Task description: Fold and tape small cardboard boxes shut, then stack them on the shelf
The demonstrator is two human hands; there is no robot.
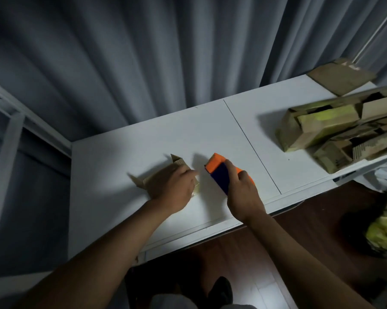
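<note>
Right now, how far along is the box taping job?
Early to midway, judging by one frame. Done: a pile of taped boxes already lies at the shelf's right end. In hand: the left hand presses down a small cardboard box whose flaps stand open, while the right hand grips the orange tape dispenser. Left: taping and stacking it.

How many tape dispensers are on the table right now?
1. The tape dispenser sits mid-table, gripped by the right hand, beside the box under the left hand. The box pile could hide another.
</note>
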